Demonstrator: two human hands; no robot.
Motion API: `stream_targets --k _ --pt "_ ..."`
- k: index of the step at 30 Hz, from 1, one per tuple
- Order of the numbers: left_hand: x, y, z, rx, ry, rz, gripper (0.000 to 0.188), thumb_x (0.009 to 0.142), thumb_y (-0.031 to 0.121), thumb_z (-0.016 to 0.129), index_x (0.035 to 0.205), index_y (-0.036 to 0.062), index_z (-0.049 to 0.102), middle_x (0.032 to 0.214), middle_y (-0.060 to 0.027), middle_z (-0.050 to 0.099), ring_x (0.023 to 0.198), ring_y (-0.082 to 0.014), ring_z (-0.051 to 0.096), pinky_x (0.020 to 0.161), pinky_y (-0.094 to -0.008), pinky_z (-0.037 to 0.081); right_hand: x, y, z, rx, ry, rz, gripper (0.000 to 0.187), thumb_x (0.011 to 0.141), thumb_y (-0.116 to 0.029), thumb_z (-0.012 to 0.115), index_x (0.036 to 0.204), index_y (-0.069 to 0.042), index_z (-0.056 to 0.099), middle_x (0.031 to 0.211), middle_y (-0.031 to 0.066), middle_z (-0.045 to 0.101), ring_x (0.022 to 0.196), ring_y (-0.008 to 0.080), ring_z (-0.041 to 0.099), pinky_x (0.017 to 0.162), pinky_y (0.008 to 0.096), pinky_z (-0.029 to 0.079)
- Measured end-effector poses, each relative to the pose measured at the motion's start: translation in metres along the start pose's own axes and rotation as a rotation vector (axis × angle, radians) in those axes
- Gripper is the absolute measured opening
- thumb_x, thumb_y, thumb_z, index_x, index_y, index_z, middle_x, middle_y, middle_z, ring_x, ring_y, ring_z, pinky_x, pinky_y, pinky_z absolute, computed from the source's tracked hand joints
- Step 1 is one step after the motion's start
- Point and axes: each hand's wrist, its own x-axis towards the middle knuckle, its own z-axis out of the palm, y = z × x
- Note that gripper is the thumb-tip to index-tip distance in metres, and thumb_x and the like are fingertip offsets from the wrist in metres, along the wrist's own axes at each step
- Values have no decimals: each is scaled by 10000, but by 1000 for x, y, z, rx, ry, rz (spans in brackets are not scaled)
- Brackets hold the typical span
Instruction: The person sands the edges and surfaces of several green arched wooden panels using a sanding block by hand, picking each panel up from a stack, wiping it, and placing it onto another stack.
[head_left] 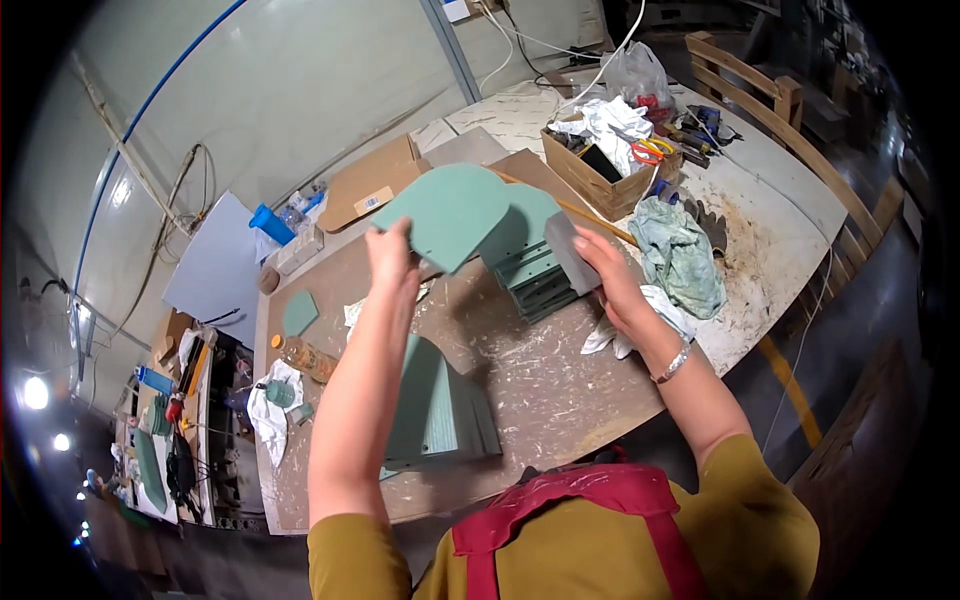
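Observation:
My left hand (pixel 393 252) grips the near left edge of a flat green panel (pixel 455 205) with a rounded end, held tilted above the table. A grey rectangular pad (pixel 570 255), perhaps a sanding sponge, is in my right hand (pixel 612 278), with the fingers closed round its right side. Behind and beneath the held panel stands a stack of similar green panels (pixel 535 275), with small holes along their edges. Another stack of green panels (pixel 425 410) stands nearer me, partly hidden by my left forearm.
A cardboard box (pixel 610 185) holds rags and orange-handled scissors. Beside it lies a green-stained cloth (pixel 680 255). On the left are an orange-capped bottle (pixel 305 358), a small green piece (pixel 300 313) and a blue cup (pixel 272 225). Flat cardboard (pixel 375 180) lies at the back.

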Motion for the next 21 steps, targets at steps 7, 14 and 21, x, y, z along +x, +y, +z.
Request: stream_targets --k 7,14,21 --pt "19 -78 34 250 191 -69 559 812 39 643 1288 28 351 1090 -187 540 776 -219 613 517 -336 502 -18 -5 -44 -36 13 36 466 996 -238 564 1387 8 506 1300 65 579 1180 127 524 1014 260 392" --pt "-11 -63 27 954 -243 -273 488 968 356 587 1010 -129 549 706 -190 666 554 -258 672 523 -350 562 -17 5 -71 -3 -2 127 477 997 -243 568 1394 10 494 1303 71 573 1179 119 519 1000 254 402" --pt "-25 -35 24 1422 -445 -227 684 1030 497 357 900 -97 671 653 -193 687 506 -257 679 629 -351 570 -7 16 -41 -65 -141 15 463 987 -249 582 1375 -4 520 1325 65 566 1198 134 508 1039 272 375"
